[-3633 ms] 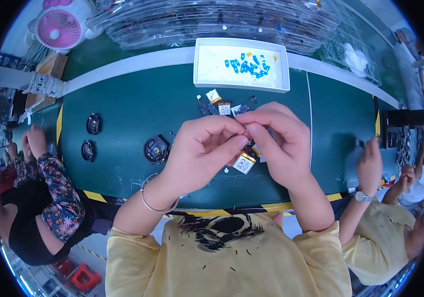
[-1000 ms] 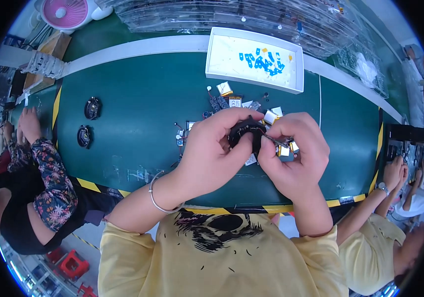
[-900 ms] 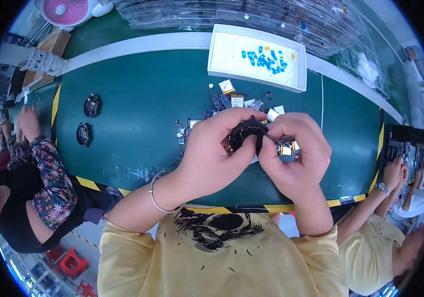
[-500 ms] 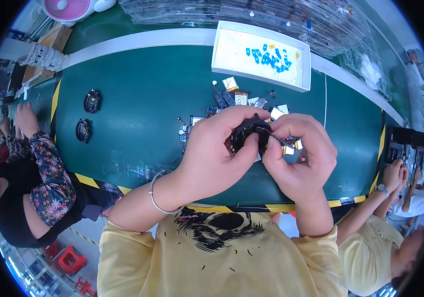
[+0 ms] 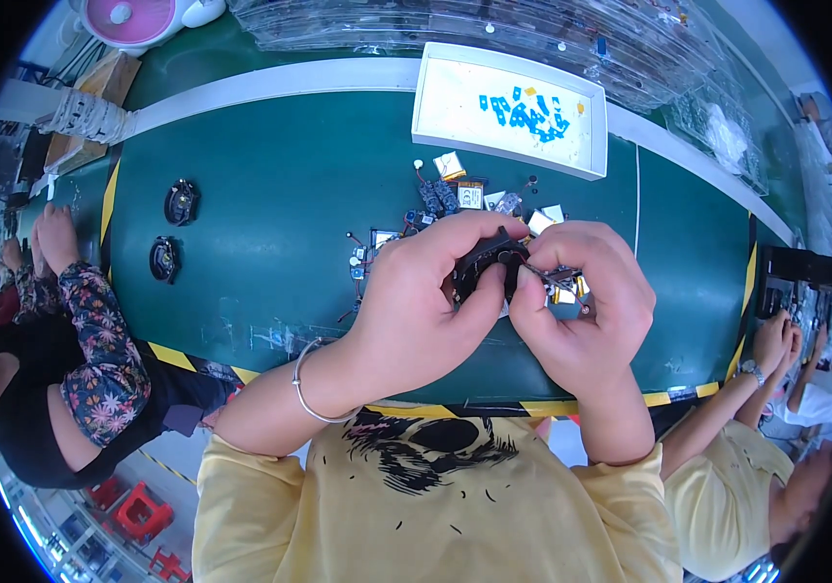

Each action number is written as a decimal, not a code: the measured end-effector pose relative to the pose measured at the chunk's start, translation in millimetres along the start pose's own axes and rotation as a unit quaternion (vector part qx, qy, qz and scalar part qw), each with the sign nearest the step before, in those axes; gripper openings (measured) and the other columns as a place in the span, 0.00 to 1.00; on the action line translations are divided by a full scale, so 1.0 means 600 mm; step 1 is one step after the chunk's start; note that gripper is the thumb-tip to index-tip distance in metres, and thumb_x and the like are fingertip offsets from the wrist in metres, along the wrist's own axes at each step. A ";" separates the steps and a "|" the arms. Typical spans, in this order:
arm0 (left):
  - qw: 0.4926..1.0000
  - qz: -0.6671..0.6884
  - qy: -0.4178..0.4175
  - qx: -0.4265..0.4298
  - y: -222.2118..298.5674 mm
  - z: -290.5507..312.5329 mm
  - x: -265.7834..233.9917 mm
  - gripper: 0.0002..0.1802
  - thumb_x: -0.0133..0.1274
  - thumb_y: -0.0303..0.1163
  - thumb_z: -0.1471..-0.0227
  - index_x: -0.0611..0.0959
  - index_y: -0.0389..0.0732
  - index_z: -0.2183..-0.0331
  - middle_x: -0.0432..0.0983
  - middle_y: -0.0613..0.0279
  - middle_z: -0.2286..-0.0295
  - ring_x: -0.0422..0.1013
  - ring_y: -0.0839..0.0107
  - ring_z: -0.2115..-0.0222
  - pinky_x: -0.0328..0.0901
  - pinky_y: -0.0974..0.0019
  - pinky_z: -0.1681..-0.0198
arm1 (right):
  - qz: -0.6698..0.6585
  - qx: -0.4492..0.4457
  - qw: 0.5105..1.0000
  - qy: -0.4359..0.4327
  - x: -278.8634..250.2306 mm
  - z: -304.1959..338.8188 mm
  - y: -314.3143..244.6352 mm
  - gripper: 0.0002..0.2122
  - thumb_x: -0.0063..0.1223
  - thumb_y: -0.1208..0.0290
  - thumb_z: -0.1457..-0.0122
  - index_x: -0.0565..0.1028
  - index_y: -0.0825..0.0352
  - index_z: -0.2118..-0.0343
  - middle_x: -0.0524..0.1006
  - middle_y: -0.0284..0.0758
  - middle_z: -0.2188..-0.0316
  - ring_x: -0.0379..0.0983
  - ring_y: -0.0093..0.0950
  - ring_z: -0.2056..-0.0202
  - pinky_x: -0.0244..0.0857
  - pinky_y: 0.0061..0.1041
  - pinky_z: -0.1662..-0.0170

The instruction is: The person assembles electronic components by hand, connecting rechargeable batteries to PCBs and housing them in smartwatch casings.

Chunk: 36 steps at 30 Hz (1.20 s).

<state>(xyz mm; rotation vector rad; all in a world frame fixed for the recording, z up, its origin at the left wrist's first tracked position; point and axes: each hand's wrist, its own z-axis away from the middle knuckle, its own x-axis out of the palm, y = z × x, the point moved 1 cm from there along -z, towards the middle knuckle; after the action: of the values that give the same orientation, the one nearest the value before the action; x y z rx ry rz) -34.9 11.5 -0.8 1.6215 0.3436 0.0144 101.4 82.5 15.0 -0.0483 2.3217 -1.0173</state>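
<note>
My left hand (image 5: 406, 306) is closed around a small black round housing (image 5: 480, 260), its thumb pressed into the open inner side. Thin wires run out of the housing toward my right hand (image 5: 595, 316). The right thumb and forefinger pinch together at the housing's right edge on those wires (image 5: 539, 271); the exact spot is partly hidden by the fingertips. Behind and beneath my hands lies a pile of small wired circuit boards (image 5: 438, 197) and silver flat batteries (image 5: 449, 165). Two similar black round housings (image 5: 182, 202) (image 5: 164, 259) rest at the left of the green table.
A white shallow box (image 5: 425, 131) holding blue and yellow small pieces (image 5: 530, 121) stands at the back. Clear plastic trays (image 5: 357, 24) are stacked beyond it. Yellow-black tape (image 5: 542, 408) edges the green table (image 5: 270, 194). Co-workers sit left (image 5: 105, 330) and right (image 5: 727, 496).
My right thumb and fingers have shifted slightly left, closer in against the housing. The wired end beside my right fingers sits lower and shows less. My left hand keeps its hold.
</note>
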 end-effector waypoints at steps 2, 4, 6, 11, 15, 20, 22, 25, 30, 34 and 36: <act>0.999 0.030 -0.008 -0.020 0.001 0.000 -0.001 0.16 0.48 0.15 0.53 0.77 0.34 0.59 0.76 0.60 0.64 0.72 0.77 0.64 0.67 0.74 0.61 | -0.002 0.001 1.000 -0.001 0.000 0.000 0.000 0.07 0.56 0.83 0.62 0.71 0.70 0.77 0.74 0.37 0.77 0.72 0.29 0.73 0.66 0.22 0.70; 0.997 0.060 -0.015 -0.039 0.001 0.000 -0.001 0.16 0.47 0.15 0.53 0.76 0.34 0.59 0.76 0.60 0.64 0.71 0.78 0.64 0.66 0.74 0.60 | -0.008 -0.005 1.000 0.005 0.003 0.000 0.000 0.07 0.56 0.83 0.62 0.72 0.70 0.77 0.74 0.37 0.76 0.72 0.29 0.73 0.66 0.22 0.70; 0.992 0.114 -0.018 -0.039 0.001 0.002 -0.003 0.15 0.46 0.16 0.51 0.76 0.33 0.58 0.75 0.59 0.63 0.70 0.78 0.63 0.66 0.75 0.60 | -0.010 -0.004 1.000 0.001 0.002 -0.002 -0.002 0.07 0.56 0.83 0.62 0.72 0.70 0.77 0.74 0.37 0.76 0.72 0.29 0.73 0.65 0.22 0.70; 0.995 0.092 -0.025 -0.038 0.001 -0.001 -0.006 0.14 0.46 0.16 0.50 0.76 0.32 0.59 0.75 0.60 0.64 0.71 0.78 0.64 0.66 0.75 0.61 | -0.019 -0.002 1.000 -0.009 0.000 -0.004 -0.002 0.07 0.57 0.83 0.63 0.73 0.70 0.77 0.74 0.37 0.75 0.71 0.29 0.72 0.65 0.22 0.70; 0.999 0.047 -0.019 -0.014 0.003 -0.003 -0.008 0.12 0.47 0.17 0.50 0.76 0.33 0.62 0.76 0.61 0.67 0.71 0.79 0.67 0.66 0.75 0.63 | -0.056 0.010 0.998 -0.026 -0.002 -0.005 -0.001 0.07 0.56 0.83 0.62 0.73 0.70 0.77 0.73 0.38 0.74 0.70 0.28 0.71 0.64 0.21 0.69; 1.000 0.018 -0.011 -0.004 0.009 -0.003 -0.009 0.10 0.47 0.19 0.50 0.77 0.34 0.63 0.76 0.61 0.69 0.71 0.79 0.69 0.65 0.75 0.66 | -0.081 0.033 0.996 -0.024 0.000 -0.003 0.002 0.07 0.56 0.84 0.60 0.73 0.71 0.76 0.73 0.37 0.74 0.69 0.27 0.71 0.64 0.21 0.69; 1.000 0.014 -0.012 -0.006 0.009 -0.003 -0.009 0.10 0.47 0.19 0.50 0.77 0.34 0.63 0.76 0.61 0.69 0.71 0.79 0.69 0.65 0.75 0.66 | -0.082 0.007 0.997 -0.002 0.003 -0.003 0.007 0.08 0.59 0.83 0.60 0.73 0.69 0.75 0.74 0.37 0.76 0.70 0.29 0.75 0.64 0.23 0.73; 0.999 0.034 -0.010 -0.017 0.009 -0.002 -0.010 0.09 0.47 0.19 0.50 0.77 0.34 0.64 0.76 0.61 0.70 0.71 0.79 0.69 0.65 0.75 0.66 | -0.093 0.032 0.995 -0.026 0.000 -0.001 0.002 0.07 0.56 0.85 0.59 0.72 0.72 0.74 0.73 0.36 0.74 0.68 0.25 0.71 0.63 0.19 0.69; 0.993 0.115 -0.010 -0.001 0.002 -0.001 -0.015 0.08 0.46 0.19 0.48 0.78 0.32 0.65 0.76 0.61 0.69 0.71 0.79 0.69 0.65 0.75 0.65 | -0.083 0.057 0.994 -0.048 -0.001 0.001 -0.003 0.06 0.56 0.85 0.58 0.72 0.72 0.74 0.72 0.35 0.74 0.68 0.23 0.72 0.62 0.18 0.69; 0.989 0.144 -0.018 -0.008 -0.010 -0.006 -0.015 0.08 0.46 0.19 0.48 0.78 0.32 0.65 0.75 0.62 0.69 0.71 0.78 0.69 0.65 0.75 0.65 | -0.078 0.093 0.991 -0.059 0.001 0.003 -0.003 0.06 0.55 0.85 0.56 0.72 0.72 0.73 0.71 0.34 0.74 0.67 0.20 0.72 0.62 0.17 0.68; 0.980 0.197 -0.004 -0.026 -0.012 -0.009 -0.013 0.07 0.46 0.19 0.48 0.77 0.32 0.66 0.76 0.62 0.70 0.70 0.81 0.69 0.66 0.76 0.65 | -0.091 0.104 0.989 -0.060 0.004 0.006 0.006 0.07 0.55 0.85 0.55 0.71 0.73 0.72 0.71 0.33 0.73 0.68 0.19 0.72 0.63 0.16 0.68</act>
<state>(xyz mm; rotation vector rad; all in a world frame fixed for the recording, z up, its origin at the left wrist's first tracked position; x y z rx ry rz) -44.7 15.2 -5.7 1.6141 0.0112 0.3143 102.4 81.9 9.4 -0.2349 2.1211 -1.3056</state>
